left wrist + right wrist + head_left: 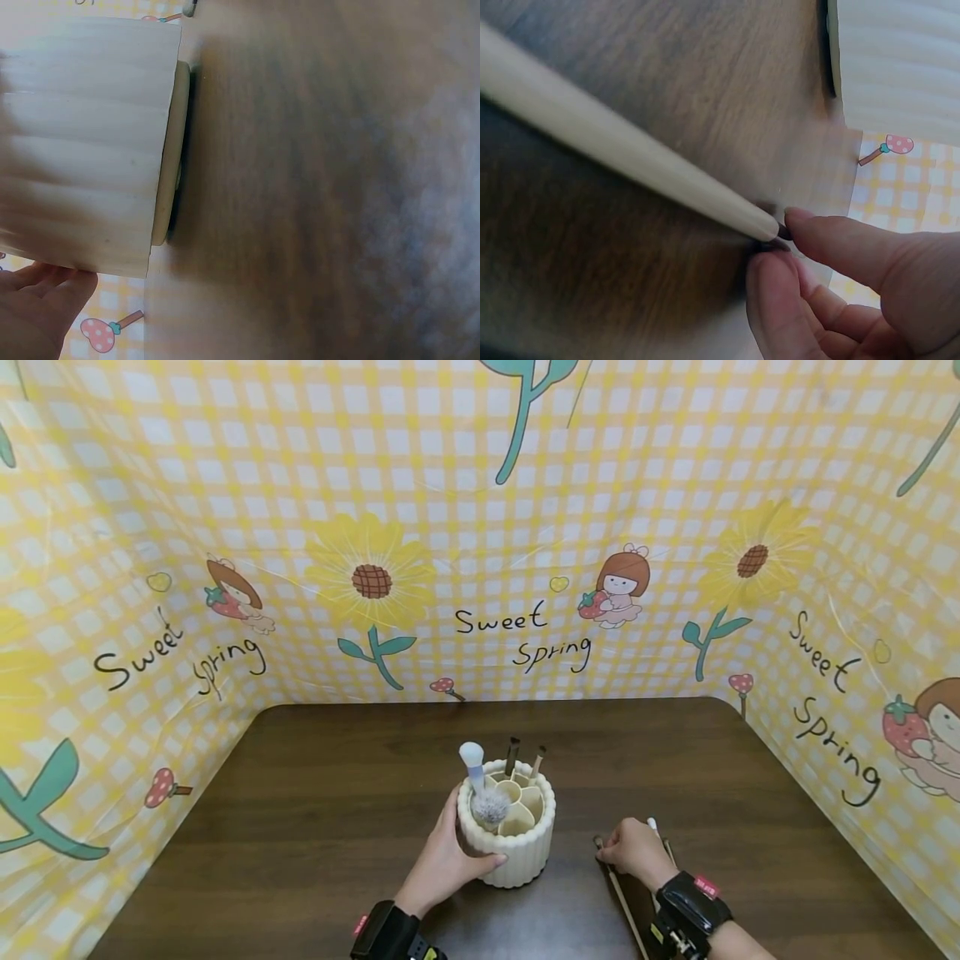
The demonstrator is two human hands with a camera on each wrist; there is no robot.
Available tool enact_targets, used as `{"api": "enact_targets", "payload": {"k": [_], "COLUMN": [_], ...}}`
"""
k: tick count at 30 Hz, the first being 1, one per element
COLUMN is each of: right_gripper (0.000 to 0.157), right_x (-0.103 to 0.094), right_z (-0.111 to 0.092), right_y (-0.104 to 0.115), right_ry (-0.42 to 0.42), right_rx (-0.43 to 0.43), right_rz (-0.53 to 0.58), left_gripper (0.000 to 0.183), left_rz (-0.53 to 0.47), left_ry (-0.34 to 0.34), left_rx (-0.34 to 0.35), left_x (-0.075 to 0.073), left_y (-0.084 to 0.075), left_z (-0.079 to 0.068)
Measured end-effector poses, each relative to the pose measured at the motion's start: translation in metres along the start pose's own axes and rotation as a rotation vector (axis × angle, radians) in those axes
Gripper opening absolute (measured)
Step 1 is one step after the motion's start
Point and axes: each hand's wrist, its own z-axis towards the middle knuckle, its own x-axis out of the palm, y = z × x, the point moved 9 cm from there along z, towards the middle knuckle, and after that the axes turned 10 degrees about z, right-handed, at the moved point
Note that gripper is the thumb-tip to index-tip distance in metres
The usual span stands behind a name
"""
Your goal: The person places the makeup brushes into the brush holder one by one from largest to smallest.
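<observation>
A cream ribbed brush holder (517, 860) with several compartments stands upright on the table, and my left hand (446, 864) grips its left side, thumb across the front. In the left wrist view its smooth wall (86, 142) fills the left side. Inside it stand a fluffy grey brush (491, 807), a white-headed brush (472, 755), a dark brush (512, 758) and a thin pale-handled brush (537, 762). To the right, my right hand (637, 850) pinches the dark end of a slim makeup brush (622, 900) between thumb and forefinger. Its pale handle (622, 146) slants across the right wrist view.
Beside and partly under the right hand lie a white-tipped stick (652, 823) and another thin brush (669, 850). The dark wooden table (322, 777) is bordered by a yellow checked cloth (480, 510) at the back and both sides.
</observation>
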Motion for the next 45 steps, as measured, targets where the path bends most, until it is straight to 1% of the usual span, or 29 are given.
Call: {"api": "enact_targets", "payload": {"k": [2,3,4,8,12,18,22,24,28,32,35,39,45], "right_gripper": [0.025,0.027,0.029,0.038,0.041,0.036,0.032,0.027,0.014,0.017,0.019,0.021,0.020], "right_x": [0.000,0.000,0.000,-0.002,-0.005,-0.014,-0.024,-0.032,-0.052,-0.072,-0.085,-0.097,-0.109], "right_z": [0.000,0.001,0.001,0.003,0.004,0.007,0.012,0.015,0.019,0.025,0.027,0.029,0.028], "right_y": [0.000,0.000,0.000,0.000,0.002,0.004,0.010,0.013,0.024,0.038,0.047,0.055,0.066], "right_ry": [0.002,0.005,0.008,0.013,0.010,0.004,-0.001,-0.013,-0.089,-0.184,-0.259,-0.359,-0.471], "right_rx": [0.004,0.009,0.013,0.017,0.022,0.057,0.054,0.066,0.064,0.032,-0.002,-0.023,-0.052], "right_rz": [-0.004,-0.004,-0.006,0.002,0.009,0.052,0.085,0.098,0.118,0.168,0.219,0.278,0.354], "left_gripper": [0.112,0.112,0.112,0.112,0.113,0.114,0.113,0.113,0.112,0.111,0.110,0.109,0.110], "left_rz": [-0.003,-0.004,-0.002,0.000,-0.001,0.003,0.015,0.012,-0.003,-0.013,-0.014,-0.018,-0.019], "left_ry": [0.001,0.001,-0.002,-0.005,-0.011,-0.016,-0.016,-0.013,-0.007,-0.001,0.007,0.010,0.007], "left_rx": [0.000,-0.003,0.001,0.006,0.003,-0.006,-0.005,-0.009,-0.013,-0.013,-0.017,-0.018,-0.014], "left_x": [0.000,0.000,0.001,0.001,0.001,0.001,0.000,0.000,-0.001,-0.006,-0.009,-0.010,-0.010], "left_y": [0.000,0.000,0.004,0.004,0.005,0.007,0.007,0.007,0.000,-0.016,-0.024,-0.027,-0.026], "left_z": [0.000,0.000,0.001,0.001,0.001,0.000,0.000,0.000,-0.001,-0.005,-0.007,-0.008,-0.007]}}
